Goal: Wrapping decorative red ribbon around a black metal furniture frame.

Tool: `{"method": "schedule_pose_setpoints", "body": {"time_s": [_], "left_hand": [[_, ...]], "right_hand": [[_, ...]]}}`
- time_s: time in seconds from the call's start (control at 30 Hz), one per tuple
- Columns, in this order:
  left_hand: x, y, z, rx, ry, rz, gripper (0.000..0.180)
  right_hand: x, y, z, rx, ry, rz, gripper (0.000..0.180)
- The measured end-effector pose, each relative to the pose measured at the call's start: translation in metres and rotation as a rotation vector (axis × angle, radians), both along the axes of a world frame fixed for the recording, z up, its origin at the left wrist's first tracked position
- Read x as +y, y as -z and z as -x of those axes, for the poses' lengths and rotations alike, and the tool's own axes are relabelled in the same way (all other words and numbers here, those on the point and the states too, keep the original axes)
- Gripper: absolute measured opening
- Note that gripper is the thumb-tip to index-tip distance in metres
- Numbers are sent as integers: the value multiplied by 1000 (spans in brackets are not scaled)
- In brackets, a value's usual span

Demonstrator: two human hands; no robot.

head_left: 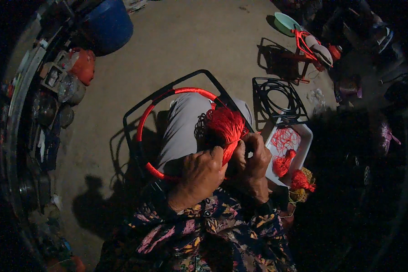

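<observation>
Over your lap (179, 129), your left hand (200, 176) clamps the red cord (226, 127) and your right hand (255, 158) seems pinched on it.

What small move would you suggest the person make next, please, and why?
Perhaps ease one strand out of the red cord bundle with the right hand, since its strands fan out loosely while the left hand grips its narrow part.

I see a dark shirt (208, 238), pink-and-yellow flowers (156, 238) around its button (207, 213), grey trousers (180, 129) beyond it, seemingly black cuffs (264, 209).
</observation>
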State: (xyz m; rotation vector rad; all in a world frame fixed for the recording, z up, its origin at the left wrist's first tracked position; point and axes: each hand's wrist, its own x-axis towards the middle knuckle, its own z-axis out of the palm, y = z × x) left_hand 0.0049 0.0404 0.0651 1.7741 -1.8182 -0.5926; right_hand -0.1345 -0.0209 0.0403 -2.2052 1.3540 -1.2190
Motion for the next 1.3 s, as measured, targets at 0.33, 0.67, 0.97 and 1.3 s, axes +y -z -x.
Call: {"method": "schedule_pose_setpoints", "body": {"time_s": [0.33,0.67,0.97,1.3], "left_hand": [[3,1,6,220,-77,358,47],[5,-10,-6,88,65,407,60],[6,-14,-10,33,96,428,56],[3,-6,-16,31,207,564,62]], "right_hand": [[1,-12,8,-263,-30,-409,9],[7,-27,17,-501,-207,-573,8],[5,-59,26,-166,-308,-469,14],[0,-73,29,-232,-365,-782,14]]}}
